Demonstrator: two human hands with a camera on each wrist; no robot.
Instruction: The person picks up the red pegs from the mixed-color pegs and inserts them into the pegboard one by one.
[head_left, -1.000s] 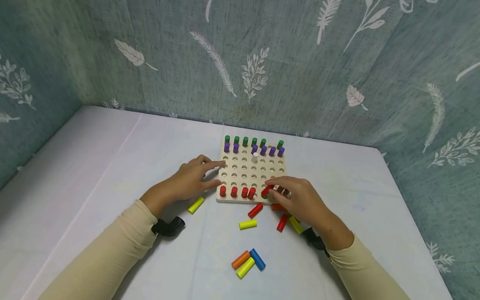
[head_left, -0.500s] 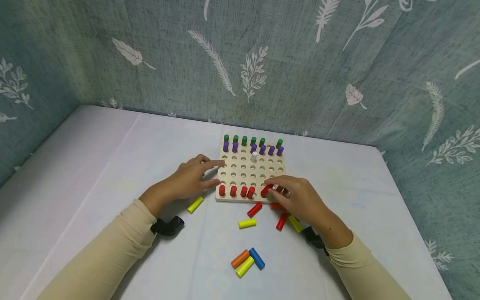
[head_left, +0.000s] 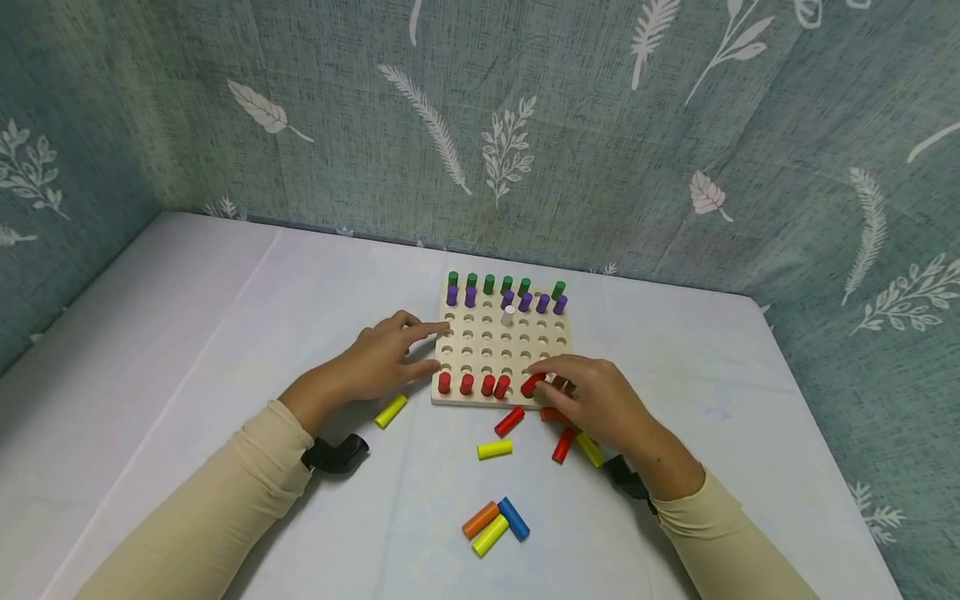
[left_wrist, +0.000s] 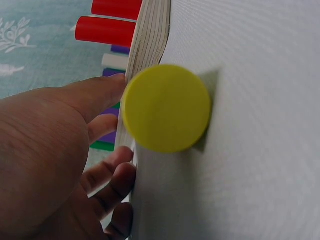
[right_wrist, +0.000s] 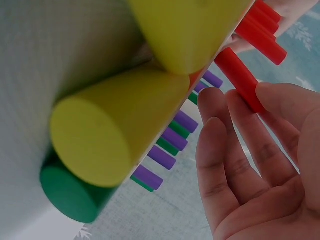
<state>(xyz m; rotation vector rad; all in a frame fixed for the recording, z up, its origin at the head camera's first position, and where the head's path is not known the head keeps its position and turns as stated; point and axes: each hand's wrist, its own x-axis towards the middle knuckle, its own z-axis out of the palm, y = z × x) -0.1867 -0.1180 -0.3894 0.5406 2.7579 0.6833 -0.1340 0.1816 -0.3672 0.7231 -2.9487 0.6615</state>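
A pale wooden pegboard [head_left: 477, 343] lies on the white cloth. My right hand [head_left: 600, 398] pinches a red peg [head_left: 532, 385] between thumb and fingers, tilted over the board's front row. In the right wrist view the red peg [right_wrist: 239, 77] has its lower end at the board, though whether it is inside a hole I cannot tell. My left hand [head_left: 378, 357] rests its thumb and index finger at the board's left edge, fingers spread. Several red pegs [head_left: 467, 384] stand in the front row. Purple pegs [head_left: 526, 302] and green pegs [head_left: 489, 284] fill most of the back rows; one white peg [head_left: 508, 315] stands before them.
Loose pegs lie in front of the board: a red peg [head_left: 510, 421], a yellow peg [head_left: 495, 450], another red peg [head_left: 563, 445] and an orange peg [head_left: 480, 520] beside a blue peg [head_left: 514, 518]. Another yellow peg [head_left: 392, 411] lies near the left wrist. A patterned curtain [head_left: 337, 167] hangs behind.
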